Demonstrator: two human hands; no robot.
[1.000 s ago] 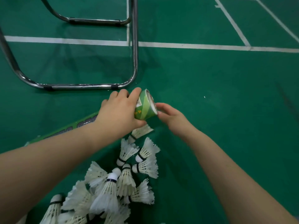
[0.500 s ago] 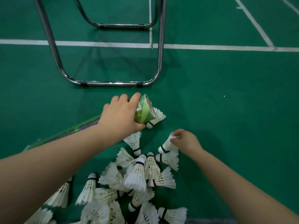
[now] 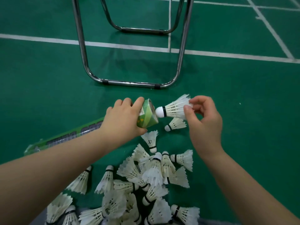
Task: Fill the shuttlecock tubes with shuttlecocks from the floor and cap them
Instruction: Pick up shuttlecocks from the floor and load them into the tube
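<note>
Along the bottom of the frame I see a heap of white shuttlecocks (image 3: 146, 184) on the green floor (image 3: 251, 151). Above it, at centre, my left hand (image 3: 121, 122) is wrapped around the open end of the green tube (image 3: 146, 116), whose body runs off to the lower left under my forearm. Right of it, my right hand (image 3: 206, 122) pinches the feathers of one shuttlecock (image 3: 174, 109), its cork pointing left, right at the tube's mouth. Farther up, a chrome chair frame (image 3: 129, 83) stands across the white court lines (image 3: 129, 47).
</note>
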